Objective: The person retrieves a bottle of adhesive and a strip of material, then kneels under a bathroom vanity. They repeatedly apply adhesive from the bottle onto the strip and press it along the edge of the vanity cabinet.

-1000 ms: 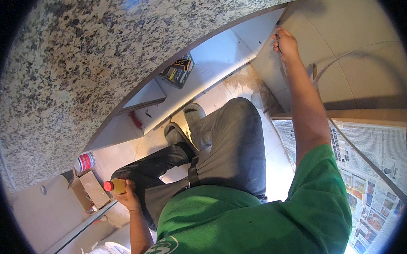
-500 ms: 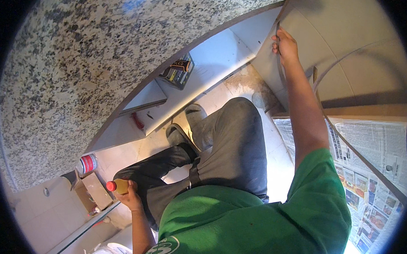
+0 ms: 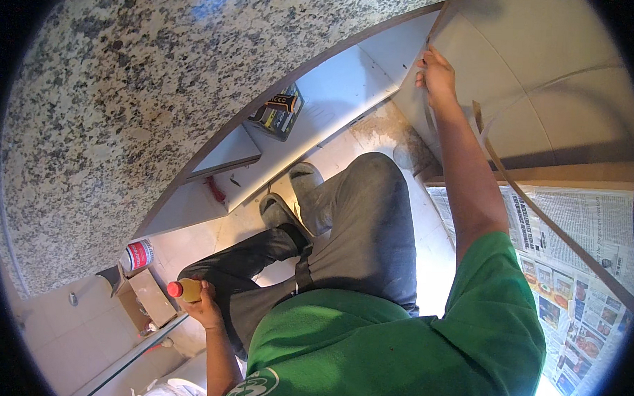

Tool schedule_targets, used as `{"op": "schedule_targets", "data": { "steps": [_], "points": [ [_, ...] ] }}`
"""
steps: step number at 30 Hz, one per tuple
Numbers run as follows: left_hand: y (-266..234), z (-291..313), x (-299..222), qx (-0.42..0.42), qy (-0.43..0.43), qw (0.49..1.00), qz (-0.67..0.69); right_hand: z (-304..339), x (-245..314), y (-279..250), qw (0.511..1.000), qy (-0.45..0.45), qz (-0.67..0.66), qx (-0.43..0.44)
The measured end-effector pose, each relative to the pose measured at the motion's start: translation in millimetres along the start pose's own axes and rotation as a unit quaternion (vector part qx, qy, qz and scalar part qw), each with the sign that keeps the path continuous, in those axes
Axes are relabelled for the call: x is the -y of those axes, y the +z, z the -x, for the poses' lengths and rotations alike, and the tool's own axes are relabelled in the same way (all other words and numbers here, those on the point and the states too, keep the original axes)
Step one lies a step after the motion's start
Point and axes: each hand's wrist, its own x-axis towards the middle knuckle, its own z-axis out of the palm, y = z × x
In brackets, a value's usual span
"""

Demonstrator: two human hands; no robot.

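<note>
Down at the left, my left hand (image 3: pixel 203 310) is closed round a small squeeze bottle (image 3: pixel 189 290) with yellowish contents and a red cap. The bottle lies tilted beside my knee, cap pointing left. My right arm reaches far up to the right. There my right hand (image 3: pixel 438 78) has its fingers curled at a thin brown edging strip (image 3: pixel 430 118), by the narrow edge of a white cabinet panel (image 3: pixel 401 39). The strip is partly hidden behind the hand and forearm. A longer length of brown strip (image 3: pixel 560 224) loops out right of my forearm.
A speckled granite slab (image 3: pixel 118 100) overhangs the upper left. Below it, a dark box (image 3: pixel 281 116) stands inside the white cabinet. A red-and-white can (image 3: pixel 137 254) and an open cardboard box (image 3: pixel 150 297) sit at the left. Newspaper (image 3: pixel 572 291) covers a surface at the right.
My right hand has shifted slightly left and down along the panel edge, its fingers less tightly curled. The loose strip by my forearm has swung and twisted. My left hand and the bottle have hardly moved.
</note>
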Motion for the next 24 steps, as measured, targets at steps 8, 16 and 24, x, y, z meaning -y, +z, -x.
{"op": "schedule_targets", "data": {
  "steps": [8,16,24],
  "points": [
    [1.6,-1.3,-2.2,0.010,0.014,1.000,-0.007,-9.2,9.5,-3.7,0.999,0.019,0.019,-0.028],
    [7.1,0.3,-9.1,-0.012,0.012,1.000,-0.010,-23.5,-3.5,2.5,0.999,0.003,-0.008,-0.031],
    [5.2,-0.5,-4.4,-0.003,0.001,1.000,0.000,-29.6,-12.1,11.1,1.000,0.013,-0.005,-0.015]
  ]
}}
